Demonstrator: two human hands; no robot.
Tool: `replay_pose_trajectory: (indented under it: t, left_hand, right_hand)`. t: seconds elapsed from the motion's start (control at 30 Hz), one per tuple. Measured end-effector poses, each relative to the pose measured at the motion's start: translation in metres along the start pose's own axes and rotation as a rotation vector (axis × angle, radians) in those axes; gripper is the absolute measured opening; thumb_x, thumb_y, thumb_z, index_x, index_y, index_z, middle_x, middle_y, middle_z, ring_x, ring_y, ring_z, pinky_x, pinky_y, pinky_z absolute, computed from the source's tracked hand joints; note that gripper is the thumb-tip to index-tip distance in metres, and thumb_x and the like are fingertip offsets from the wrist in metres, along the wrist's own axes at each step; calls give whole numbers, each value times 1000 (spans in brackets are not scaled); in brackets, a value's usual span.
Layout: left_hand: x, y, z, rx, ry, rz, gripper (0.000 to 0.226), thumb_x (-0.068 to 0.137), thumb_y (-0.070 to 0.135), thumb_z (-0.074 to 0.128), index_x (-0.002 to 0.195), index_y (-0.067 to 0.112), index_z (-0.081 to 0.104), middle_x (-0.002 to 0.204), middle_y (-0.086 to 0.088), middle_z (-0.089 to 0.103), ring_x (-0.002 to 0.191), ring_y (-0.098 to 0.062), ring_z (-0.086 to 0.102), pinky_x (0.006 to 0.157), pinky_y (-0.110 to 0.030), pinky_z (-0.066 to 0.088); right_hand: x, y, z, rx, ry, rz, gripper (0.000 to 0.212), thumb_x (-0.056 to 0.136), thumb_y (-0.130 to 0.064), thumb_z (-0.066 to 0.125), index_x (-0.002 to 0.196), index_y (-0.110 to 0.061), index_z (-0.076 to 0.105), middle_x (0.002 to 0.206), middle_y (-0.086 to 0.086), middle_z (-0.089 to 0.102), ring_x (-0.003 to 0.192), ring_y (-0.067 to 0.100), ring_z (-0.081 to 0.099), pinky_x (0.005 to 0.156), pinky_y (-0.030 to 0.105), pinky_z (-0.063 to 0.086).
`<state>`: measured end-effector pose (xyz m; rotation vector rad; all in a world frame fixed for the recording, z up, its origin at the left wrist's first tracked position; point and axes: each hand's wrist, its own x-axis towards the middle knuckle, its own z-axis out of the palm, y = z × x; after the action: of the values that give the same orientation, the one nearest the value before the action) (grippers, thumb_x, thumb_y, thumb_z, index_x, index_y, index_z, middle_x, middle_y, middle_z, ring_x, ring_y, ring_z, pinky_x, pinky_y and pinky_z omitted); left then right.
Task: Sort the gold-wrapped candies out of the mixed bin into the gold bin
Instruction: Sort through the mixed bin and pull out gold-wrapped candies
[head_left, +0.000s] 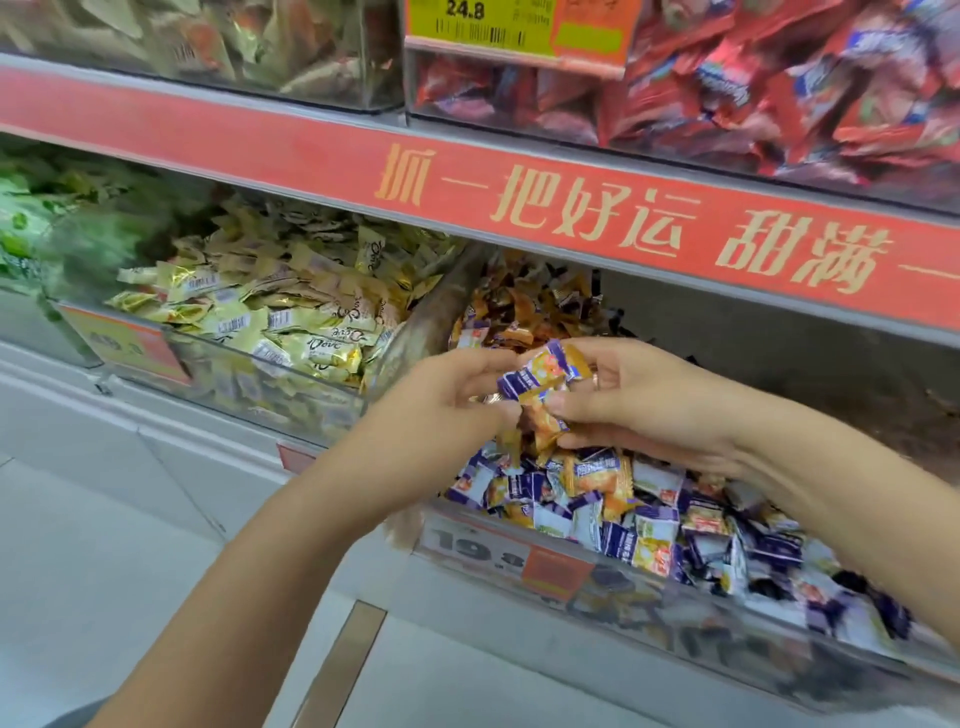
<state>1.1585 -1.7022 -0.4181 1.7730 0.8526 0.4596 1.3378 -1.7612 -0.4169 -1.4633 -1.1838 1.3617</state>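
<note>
The mixed bin (519, 551) at centre right is full of purple, white and orange wrapped candies (639, 514). To its left stands the gold bin (270, 379), filled with pale gold wrapped candies (260, 306). Both my hands meet above the mixed bin's left end. My left hand (447, 395) and my right hand (649, 400) each pinch a small bunch of purple and orange candies (540, 384) held between them. I see no gold wrapper in the bunch.
A red shelf strip (519, 208) with gold lettering runs above the bins. Clear bins of red-wrapped snacks (753, 88) sit on the upper shelf. Green packets (31, 218) fill a bin at far left. An orange price tag (550, 571) marks the mixed bin's front.
</note>
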Motion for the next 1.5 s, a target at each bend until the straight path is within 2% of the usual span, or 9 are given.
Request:
replay_pose_trajectory:
  t: [0.3, 0.4, 0.53, 0.63, 0.83, 1.07, 1.27, 1.37, 1.5]
  left_hand:
    - [3, 0, 7, -271, 263, -25, 11, 92, 8, 59, 97, 2, 66, 82, -14, 69, 72, -21, 72, 65, -30, 60]
    - [6, -10, 10, 63, 365, 25, 11, 93, 10, 56, 92, 7, 67, 72, -6, 69, 64, -13, 70, 65, -33, 60]
    - [7, -20, 14, 516, 531, 280, 18, 89, 4, 56, 105, 11, 50, 100, -6, 55, 84, -23, 58, 73, -42, 49]
    - [8, -21, 8, 763, 363, 476, 21, 81, 5, 68, 98, 13, 57, 98, 0, 45, 88, -19, 50, 73, -37, 46]
    - [23, -10, -1, 940, -241, 159, 43, 78, 23, 76, 120, 18, 65, 118, 3, 64, 97, -9, 56, 77, -16, 38]
    - [27, -18, 0, 832, -265, 191, 14, 89, 22, 65, 96, 11, 71, 78, 7, 62, 71, -10, 57, 68, -27, 47]
    - [33, -14, 20, 761, -43, 245, 34, 102, 23, 33, 68, 19, 35, 66, 4, 39, 58, -14, 39, 56, -28, 30]
    - [38, -12, 31, 667, -163, 218, 34, 92, 43, 54, 82, 14, 40, 75, 2, 45, 67, -17, 46, 55, -27, 31]
    - [45, -15, 29, 473, -198, 125, 75, 71, 32, 82, 124, -3, 42, 97, -5, 61, 82, -19, 61, 56, -23, 42]
  right_hand:
    - [-7, -3, 11, -77, 97, -59, 18, 93, -5, 54, 107, -17, 58, 80, 10, 58, 69, 13, 56, 61, 20, 53]
    - [-16, -6, 1, -357, 308, -89, 22, 97, -9, 50, 112, -23, 59, 76, 5, 49, 64, 12, 49, 60, 19, 52]
    - [-32, -15, -9, -507, 336, -28, 29, 99, -9, 40, 103, -28, 61, 92, -2, 56, 65, 12, 47, 56, 21, 53]
    - [-35, -12, -6, -633, 347, 24, 34, 99, -10, 33, 94, -27, 62, 86, -4, 52, 59, 10, 41, 54, 25, 53]
    - [-28, -8, 0, -746, 263, 26, 17, 100, -24, 44, 94, -24, 60, 68, 12, 43, 54, 21, 37, 41, 25, 33]
    - [-37, -2, 2, -1195, -14, 131, 26, 88, -44, 60, 111, -34, 55, 67, -7, 51, 51, 5, 43, 52, 22, 35]
    - [-44, 1, -1, -1227, 51, 77, 24, 89, -40, 62, 105, -33, 46, 65, -8, 41, 50, 4, 40, 51, 19, 32]
    - [-52, 4, -7, -1102, 147, 23, 21, 89, -40, 60, 104, -31, 48, 65, -11, 48, 49, -1, 44, 52, 16, 36]
    - [-67, 5, -12, -884, 304, -9, 17, 90, -39, 58, 103, -32, 48, 62, 0, 56, 43, 12, 40, 41, 18, 34]
